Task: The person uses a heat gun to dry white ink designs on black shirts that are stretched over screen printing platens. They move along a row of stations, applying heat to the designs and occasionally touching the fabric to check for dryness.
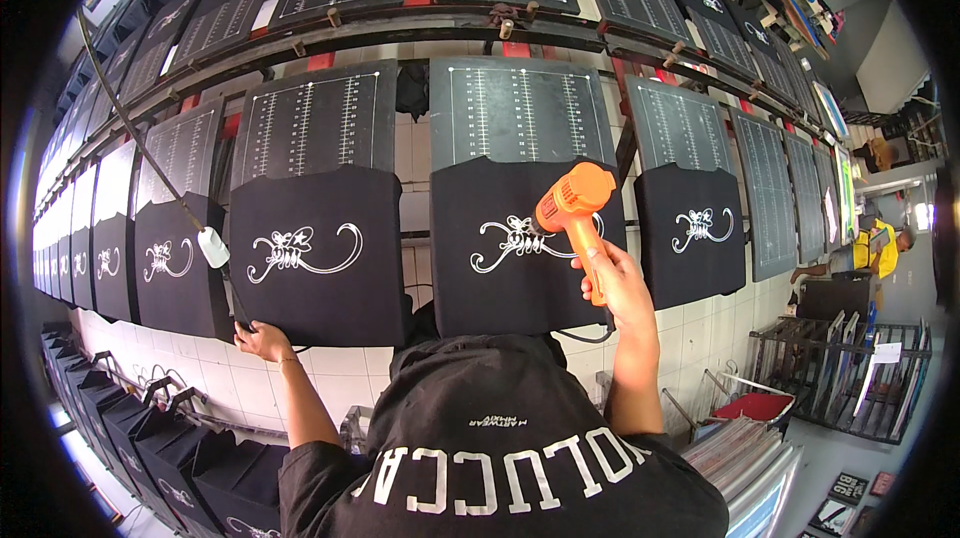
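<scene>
My right hand [617, 283] is wrapped around the handle of an orange heat gun [577, 193]. Its nozzle points left and down, over the white printed design on a black shirt [520, 293] spread on a marked board [515, 113]. From the handle's lower end a black cord runs toward my body. My left hand [265, 341] is closed on a black power cord [236, 300] at the near edge of another printed black shirt [318, 313]. Just above that hand, a white connector [212, 248] joins the cord to a cable hanging from overhead.
Rows of boards carrying printed black shirts [690, 258] stretch left and right. A dark rail [400, 30] separates the near row from the far one. At right are a metal rack [850, 378], a red tray [752, 406] and a seated person [878, 250] in yellow.
</scene>
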Tool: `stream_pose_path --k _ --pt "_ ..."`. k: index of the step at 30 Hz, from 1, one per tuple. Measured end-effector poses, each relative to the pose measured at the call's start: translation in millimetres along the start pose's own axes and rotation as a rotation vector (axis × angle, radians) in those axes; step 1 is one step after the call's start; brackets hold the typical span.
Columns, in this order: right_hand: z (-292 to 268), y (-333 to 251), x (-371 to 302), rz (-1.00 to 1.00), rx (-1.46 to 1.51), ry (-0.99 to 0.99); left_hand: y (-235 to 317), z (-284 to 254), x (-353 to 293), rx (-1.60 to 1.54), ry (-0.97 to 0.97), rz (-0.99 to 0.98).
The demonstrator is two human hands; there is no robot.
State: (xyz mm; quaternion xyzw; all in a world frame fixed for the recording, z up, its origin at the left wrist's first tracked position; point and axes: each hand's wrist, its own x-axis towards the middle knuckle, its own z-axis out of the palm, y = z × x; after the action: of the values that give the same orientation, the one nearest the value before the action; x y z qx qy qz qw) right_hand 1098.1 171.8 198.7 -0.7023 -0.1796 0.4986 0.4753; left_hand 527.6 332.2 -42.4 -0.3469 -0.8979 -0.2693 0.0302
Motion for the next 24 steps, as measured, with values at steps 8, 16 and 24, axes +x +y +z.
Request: stream_pose_path --k 8,16,24 --pt "-5 -1 -11 0.022 -0.011 0.012 2 -2 -1 -0.066 -0.017 -0.013" --pt "-8 0 -16 0.054 -0.044 -0.017 0 1 -2 -0.026 0.009 -0.025" --pt "19 -3 -2 -0.023 -0.074 -0.066 -1 3 0 -0.032 0.008 -0.012"
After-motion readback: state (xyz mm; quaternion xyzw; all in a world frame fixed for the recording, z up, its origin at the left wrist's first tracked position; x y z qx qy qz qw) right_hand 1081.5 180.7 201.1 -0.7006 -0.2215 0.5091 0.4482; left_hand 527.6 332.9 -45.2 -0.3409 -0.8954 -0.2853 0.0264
